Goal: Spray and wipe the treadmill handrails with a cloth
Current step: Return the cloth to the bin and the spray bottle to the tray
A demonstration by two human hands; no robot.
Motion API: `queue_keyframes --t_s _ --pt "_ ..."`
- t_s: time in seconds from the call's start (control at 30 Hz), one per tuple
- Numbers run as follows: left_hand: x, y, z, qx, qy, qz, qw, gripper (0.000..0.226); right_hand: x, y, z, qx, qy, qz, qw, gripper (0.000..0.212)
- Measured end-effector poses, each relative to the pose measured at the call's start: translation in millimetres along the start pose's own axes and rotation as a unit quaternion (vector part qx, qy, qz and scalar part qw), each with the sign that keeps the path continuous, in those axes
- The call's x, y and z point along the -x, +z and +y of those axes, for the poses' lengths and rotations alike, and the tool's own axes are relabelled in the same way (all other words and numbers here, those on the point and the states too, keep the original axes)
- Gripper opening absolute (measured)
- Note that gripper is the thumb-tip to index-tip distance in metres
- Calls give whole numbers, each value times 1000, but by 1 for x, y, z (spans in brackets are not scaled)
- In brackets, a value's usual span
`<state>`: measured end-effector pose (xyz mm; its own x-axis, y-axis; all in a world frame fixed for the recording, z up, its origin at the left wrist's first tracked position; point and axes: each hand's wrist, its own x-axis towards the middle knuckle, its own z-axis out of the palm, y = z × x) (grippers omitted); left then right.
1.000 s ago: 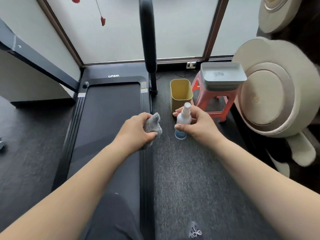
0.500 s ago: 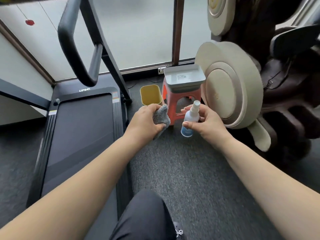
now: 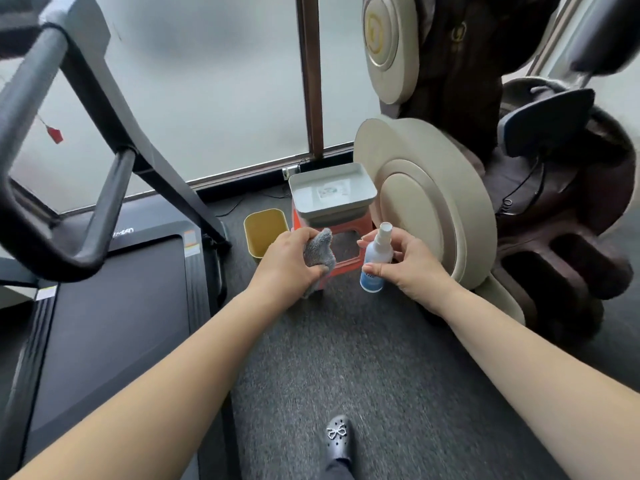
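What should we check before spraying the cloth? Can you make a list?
1. Cloth held in left hand: ok.
2. Spray bottle held upright in right hand: ok.
3. Nozzle aimed at cloth: cannot tell.
4. Finger on the pump top: not ok, the top is bare.
5. Handrail nearby on the left: ok.
6. Liquid left in bottle: cannot tell.

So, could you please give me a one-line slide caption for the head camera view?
Left hand grips a grey cloth, right hand a spray bottle, beside the treadmill handrail.
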<state>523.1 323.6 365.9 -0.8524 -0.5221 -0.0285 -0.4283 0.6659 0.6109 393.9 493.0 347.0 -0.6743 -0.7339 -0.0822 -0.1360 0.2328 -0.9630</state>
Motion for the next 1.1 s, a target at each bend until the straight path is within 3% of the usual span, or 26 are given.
queue_keyframes --t_s 0.23,0.63,1.1 --pt "-99 8 3 -7 -2 -9 1000 51 -84 -44 8 -29 17 26 999 38" --pt "-228 33 17 -21 -86 32 996 47 -234 -114 22 -43 22 -38 998 39" --pt "-332 27 -26 13 -169 75 983 50 -388 -103 51 3 42 -86 995 41"
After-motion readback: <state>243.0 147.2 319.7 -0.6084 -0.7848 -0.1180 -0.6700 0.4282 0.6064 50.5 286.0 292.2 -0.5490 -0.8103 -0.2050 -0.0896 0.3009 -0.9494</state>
